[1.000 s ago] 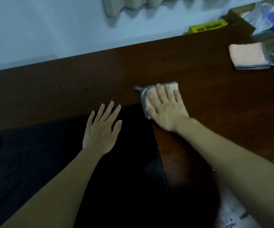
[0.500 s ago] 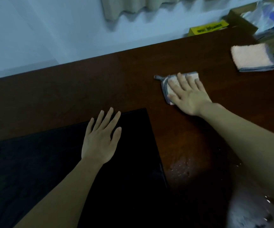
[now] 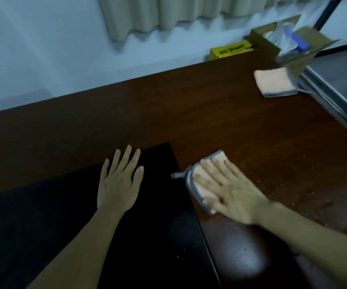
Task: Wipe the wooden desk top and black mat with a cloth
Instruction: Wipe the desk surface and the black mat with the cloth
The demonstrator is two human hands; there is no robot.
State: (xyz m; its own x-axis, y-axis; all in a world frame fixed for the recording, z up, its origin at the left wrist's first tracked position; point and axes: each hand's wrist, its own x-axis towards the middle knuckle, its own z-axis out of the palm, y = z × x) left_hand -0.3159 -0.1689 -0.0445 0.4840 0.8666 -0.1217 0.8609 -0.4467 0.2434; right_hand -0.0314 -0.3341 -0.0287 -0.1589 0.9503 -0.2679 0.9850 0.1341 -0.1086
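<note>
Cloth (image 3: 202,180) long axis diagonal under right hand (image 3: 231,192)

Dark reddish-brown wooden desk top (image 3: 210,122); black mat (image 3: 64,215); pale peach cloth (image 3: 205,180) with grey edging; second peach cloth (image 3: 273,82), grey-trimmed; yellow box (image 3: 230,50) with dark lettering; brown cardboard box (image 3: 264,41); beige curtain (image 3: 168,13); pale blue-white wall (image 3: 43,49).

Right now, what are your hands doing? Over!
Right hand flat, pressing cloth on wooden desk beside black mat. Left hand flat on mat. Nothing in the way; spare pink cloth far right.
</note>
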